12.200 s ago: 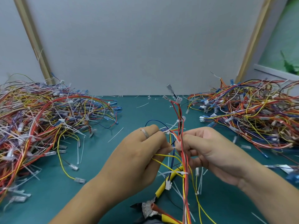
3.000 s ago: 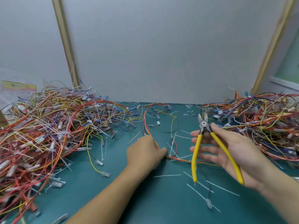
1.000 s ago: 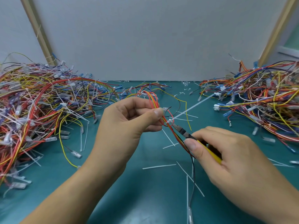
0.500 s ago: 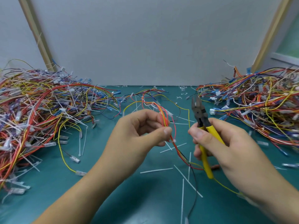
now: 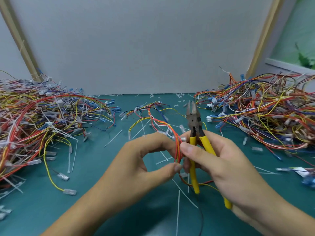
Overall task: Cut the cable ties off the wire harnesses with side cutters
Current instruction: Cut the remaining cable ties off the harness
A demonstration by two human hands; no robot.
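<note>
My left hand point(image 5: 144, 160) pinches a thin wire harness point(image 5: 177, 145) of red, orange and yellow wires between thumb and fingers, just above the table's middle. The harness runs back over the mat to its far connectors point(image 5: 153, 106). My right hand point(image 5: 219, 166) grips the yellow-handled side cutters point(image 5: 196, 133) upright, jaws pointing up and almost closed. Its thumb also presses against the same wire bundle, right beside my left fingertips. I cannot make out a cable tie on the held stretch.
A large heap of tied harnesses point(image 5: 39, 126) fills the left of the teal mat point(image 5: 95, 184); another heap point(image 5: 265, 113) lies at the right. Cut white ties point(image 5: 178, 208) are scattered over the mat. A white wall panel point(image 5: 144, 45) stands close behind.
The right hand has brought the cutters in against the harness, its thumb now touching the wires next to my left fingers. The left hand still pinches the bundle.
</note>
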